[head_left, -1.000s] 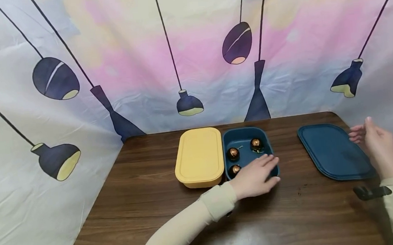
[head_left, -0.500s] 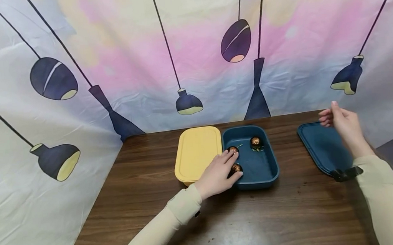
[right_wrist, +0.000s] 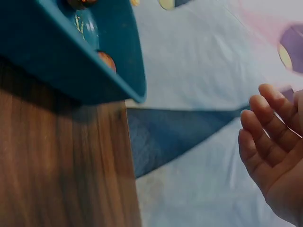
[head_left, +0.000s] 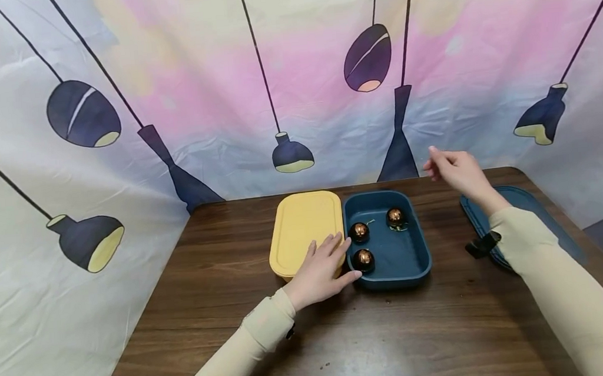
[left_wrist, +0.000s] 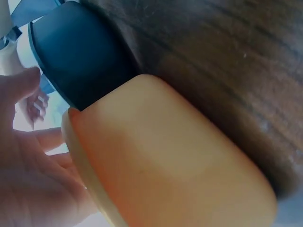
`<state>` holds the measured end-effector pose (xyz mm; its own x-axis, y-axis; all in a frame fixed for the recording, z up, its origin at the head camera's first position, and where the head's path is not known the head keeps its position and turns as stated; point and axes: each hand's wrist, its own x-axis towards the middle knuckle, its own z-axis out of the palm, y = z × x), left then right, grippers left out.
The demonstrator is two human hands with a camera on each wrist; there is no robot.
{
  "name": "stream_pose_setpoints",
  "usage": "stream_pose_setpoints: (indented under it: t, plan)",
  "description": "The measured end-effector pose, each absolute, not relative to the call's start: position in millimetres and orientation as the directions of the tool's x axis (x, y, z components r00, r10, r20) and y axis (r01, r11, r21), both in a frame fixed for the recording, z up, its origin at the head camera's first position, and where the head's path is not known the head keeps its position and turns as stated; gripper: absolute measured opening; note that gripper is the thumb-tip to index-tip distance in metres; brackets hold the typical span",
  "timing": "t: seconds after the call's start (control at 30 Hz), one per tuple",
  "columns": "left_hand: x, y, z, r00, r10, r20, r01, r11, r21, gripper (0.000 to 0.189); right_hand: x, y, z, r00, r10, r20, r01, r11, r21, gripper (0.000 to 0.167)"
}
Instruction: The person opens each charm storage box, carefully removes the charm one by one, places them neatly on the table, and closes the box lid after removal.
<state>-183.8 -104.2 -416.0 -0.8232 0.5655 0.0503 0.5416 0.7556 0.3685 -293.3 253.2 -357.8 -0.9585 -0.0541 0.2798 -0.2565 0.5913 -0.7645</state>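
My left hand (head_left: pixel 319 272) lies over the near right part of the yellow lidded box (head_left: pixel 307 229), fingers spread and relaxed. In the left wrist view its fingers are at the lid's rim (left_wrist: pixel 78 156). Right beside that box stands an uncovered blue box (head_left: pixel 392 263). Three shiny dark ornament balls with coppery glints sit inside: one near the front left (head_left: pixel 363 260), one behind it (head_left: pixel 359 232), one at the back right (head_left: pixel 395 216). My right hand (head_left: pixel 456 170) hovers beyond the blue box's back right corner, fingers loosely bent, holding nothing.
A blue lid (head_left: pixel 526 206) lies flat on the right of the brown wooden table (head_left: pixel 208 290), partly hidden by the right forearm. Behind the table's far edge hangs a cloth (head_left: pixel 209 101) printed with lamps.
The left hand has drawn left from over the blue box to the yellow lid, uncovering the balls. The right hand has travelled left from the blue lid towards the blue box.
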Motion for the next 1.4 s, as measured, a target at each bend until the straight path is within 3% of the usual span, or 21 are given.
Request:
stream_pose_setpoints:
  t: [0.13,0.4,0.67,0.87,1.03,1.23,1.4]
  plan:
    - [-184,-105,-418,-0.824,0.566,0.035,0.538,0.760,0.365,0.075,-303,231,-352,-0.952,-0.099,0.289,-0.285,0.623,-0.728,0.067]
    - [-184,-106,-424,-0.811,0.583,0.043,0.560,0.755,0.342,0.076,-320,204,-363,-0.965,-0.172,0.199,-0.263,0.590,-0.763,0.070]
    - [-185,-106,-426,-0.817,0.576,0.028,0.554,0.772,0.312,0.079,-328,183,-376,-0.938,-0.314,0.144,-0.313,0.598,-0.738,0.060]
    - [-185,-104,-425,-0.817,0.575,0.040,0.557,0.770,0.310,0.078,-333,167,-386,-0.888,-0.452,0.085,-0.389,0.639,-0.664,0.051]
    - [-181,-102,-428,-0.816,0.576,0.045,0.560,0.768,0.312,0.078,-330,155,-398,-0.793,-0.606,-0.060,-0.439,0.638,-0.633,0.041]
    - [-180,-101,-429,-0.823,0.565,0.053,0.554,0.778,0.298,0.078,-328,134,-407,-0.678,-0.703,-0.213,-0.472,0.639,-0.607,0.061]
    - [-182,-104,-429,-0.824,0.562,0.067,0.556,0.780,0.288,0.077,-326,119,-408,-0.682,-0.683,-0.262,-0.456,0.677,-0.578,0.073]
